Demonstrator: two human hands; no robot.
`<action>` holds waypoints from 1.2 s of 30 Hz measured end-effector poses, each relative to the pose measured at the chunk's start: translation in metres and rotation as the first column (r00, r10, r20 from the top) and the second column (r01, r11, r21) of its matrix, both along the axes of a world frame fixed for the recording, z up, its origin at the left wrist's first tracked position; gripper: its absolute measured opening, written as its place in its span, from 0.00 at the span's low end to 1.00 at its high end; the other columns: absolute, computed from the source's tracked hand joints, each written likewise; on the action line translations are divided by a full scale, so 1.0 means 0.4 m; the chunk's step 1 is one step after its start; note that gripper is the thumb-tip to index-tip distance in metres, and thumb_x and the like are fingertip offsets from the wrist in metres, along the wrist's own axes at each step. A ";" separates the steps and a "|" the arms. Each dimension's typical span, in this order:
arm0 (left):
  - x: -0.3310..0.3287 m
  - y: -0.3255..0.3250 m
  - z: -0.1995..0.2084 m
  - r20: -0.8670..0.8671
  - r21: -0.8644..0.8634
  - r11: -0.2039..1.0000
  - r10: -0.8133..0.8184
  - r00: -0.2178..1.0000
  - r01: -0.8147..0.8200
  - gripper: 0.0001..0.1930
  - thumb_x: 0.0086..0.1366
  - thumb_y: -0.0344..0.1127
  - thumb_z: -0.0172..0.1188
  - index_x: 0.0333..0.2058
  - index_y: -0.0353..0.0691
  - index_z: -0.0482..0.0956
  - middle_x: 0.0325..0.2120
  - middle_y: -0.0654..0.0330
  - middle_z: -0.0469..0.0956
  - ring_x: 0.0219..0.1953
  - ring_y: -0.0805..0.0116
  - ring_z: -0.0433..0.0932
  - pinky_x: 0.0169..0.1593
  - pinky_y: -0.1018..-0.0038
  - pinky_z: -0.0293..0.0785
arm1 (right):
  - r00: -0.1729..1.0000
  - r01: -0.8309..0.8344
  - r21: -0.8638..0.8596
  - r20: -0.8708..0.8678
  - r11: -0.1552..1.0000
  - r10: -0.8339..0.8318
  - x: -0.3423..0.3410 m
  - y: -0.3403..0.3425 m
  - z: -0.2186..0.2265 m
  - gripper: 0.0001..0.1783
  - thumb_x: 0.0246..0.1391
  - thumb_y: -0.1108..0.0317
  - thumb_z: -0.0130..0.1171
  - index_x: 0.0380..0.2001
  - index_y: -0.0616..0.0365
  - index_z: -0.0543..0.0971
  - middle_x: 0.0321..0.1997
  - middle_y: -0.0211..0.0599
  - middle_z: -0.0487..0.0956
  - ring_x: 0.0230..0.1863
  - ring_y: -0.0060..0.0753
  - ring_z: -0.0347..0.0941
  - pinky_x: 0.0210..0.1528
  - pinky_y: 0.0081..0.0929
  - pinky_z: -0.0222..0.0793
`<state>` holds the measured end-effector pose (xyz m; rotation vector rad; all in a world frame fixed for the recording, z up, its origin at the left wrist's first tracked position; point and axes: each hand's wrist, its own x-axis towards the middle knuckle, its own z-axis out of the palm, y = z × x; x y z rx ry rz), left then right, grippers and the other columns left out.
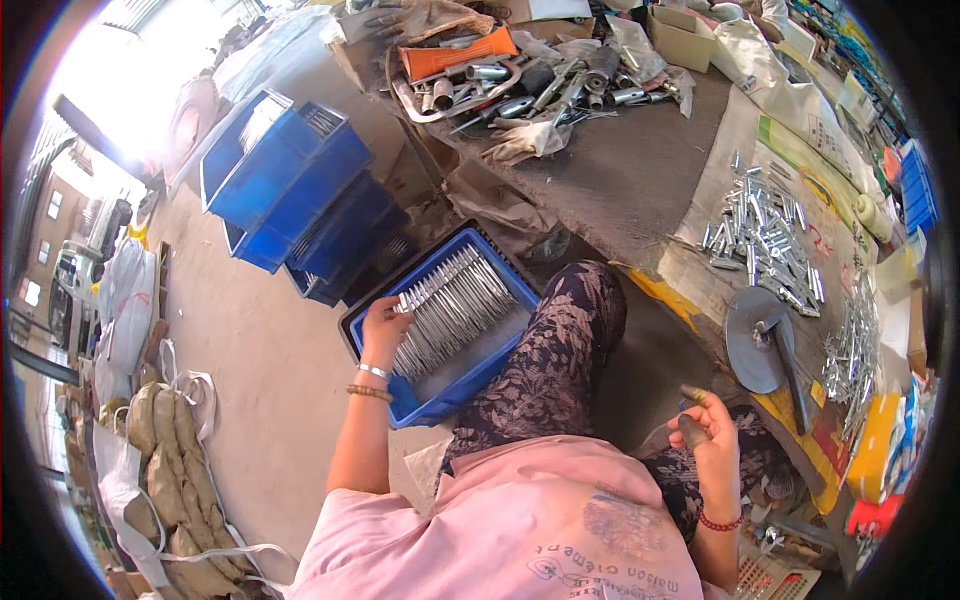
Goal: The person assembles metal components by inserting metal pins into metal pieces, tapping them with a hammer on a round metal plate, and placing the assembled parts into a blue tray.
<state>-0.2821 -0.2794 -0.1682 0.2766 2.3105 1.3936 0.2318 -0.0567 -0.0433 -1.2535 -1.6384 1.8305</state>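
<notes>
My left hand (pixel 384 328) is at the left side of a blue plastic bin (pixel 435 408), its fingertips closed on the end of a shiny metal rod (pixel 432 287). Below that rod, several similar slim metal rods (pixel 455 318) lie side by side in a slanting row inside the bin. The bin is by my left knee. My right hand (pixel 708 432) is raised above my right thigh, thumb and forefinger apart, with nothing visible between them. Coverings sit on its thumb and one fingertip. Right of it, a grey round plate with a dark bar (pixel 757 345) rests on the bench edge.
Stacked blue bins (pixel 285 190) stand at the far left. On the bench (pixel 640 160) are a heap of tools (pixel 540 90), a pile of metal sleeves (pixel 760 240) and thin metal pieces (pixel 855 340). Tan sacks (pixel 175 460) line the left side.
</notes>
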 end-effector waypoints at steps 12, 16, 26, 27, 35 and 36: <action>-0.152 -0.125 -0.190 -0.013 -0.195 0.978 0.069 0.998 -0.070 0.22 0.63 0.29 0.77 0.55 0.33 0.82 0.29 0.57 0.86 0.25 0.70 0.83 0.25 0.73 0.77 | 1.000 -0.029 -0.018 0.000 0.999 0.029 -0.017 0.007 -0.010 0.20 0.77 0.71 0.59 0.67 0.62 0.75 0.42 0.35 0.85 0.37 0.19 0.81 0.44 0.19 0.78; -0.109 -0.066 -0.171 -0.161 -0.227 0.970 0.047 0.986 -0.083 0.22 0.64 0.31 0.78 0.54 0.33 0.82 0.29 0.57 0.86 0.26 0.69 0.84 0.29 0.71 0.80 | 1.000 0.006 -0.040 0.018 0.999 -0.005 -0.002 0.005 -0.010 0.19 0.77 0.71 0.59 0.66 0.60 0.77 0.42 0.34 0.86 0.38 0.19 0.81 0.44 0.19 0.78; 0.106 0.303 0.207 -0.622 0.211 0.952 -0.042 0.782 0.220 0.07 0.75 0.31 0.68 0.48 0.36 0.86 0.36 0.65 0.83 0.34 0.76 0.77 0.42 0.75 0.76 | 0.996 -0.083 0.022 -0.023 0.996 0.083 -0.012 0.007 -0.007 0.21 0.73 0.72 0.64 0.66 0.54 0.80 0.42 0.31 0.86 0.42 0.19 0.82 0.47 0.23 0.80; 0.171 0.375 0.272 -0.648 0.216 0.914 -0.128 0.751 0.342 0.07 0.74 0.29 0.68 0.48 0.36 0.86 0.36 0.65 0.83 0.34 0.76 0.78 0.42 0.75 0.77 | 0.995 -0.096 0.055 -0.027 0.994 0.097 -0.017 0.004 0.005 0.20 0.72 0.72 0.65 0.65 0.54 0.80 0.41 0.31 0.86 0.40 0.20 0.81 0.46 0.24 0.79; 0.485 0.773 0.486 -0.762 -0.122 0.340 -0.634 0.132 0.932 0.20 0.63 0.22 0.71 0.54 0.39 0.85 0.57 0.55 0.80 0.57 0.58 0.79 0.55 0.68 0.78 | 0.979 -0.181 0.309 0.151 0.934 0.140 0.024 0.000 0.116 0.20 0.70 0.74 0.64 0.64 0.55 0.81 0.45 0.42 0.88 0.46 0.31 0.86 0.50 0.33 0.82; 0.475 0.810 0.481 -0.787 -0.246 0.312 -0.617 -0.001 0.917 0.20 0.63 0.23 0.72 0.54 0.39 0.85 0.58 0.54 0.79 0.60 0.54 0.78 0.59 0.65 0.78 | 0.970 -0.221 0.370 0.180 0.902 0.164 0.043 -0.001 0.127 0.21 0.69 0.72 0.65 0.63 0.55 0.81 0.46 0.44 0.89 0.47 0.36 0.87 0.51 0.36 0.82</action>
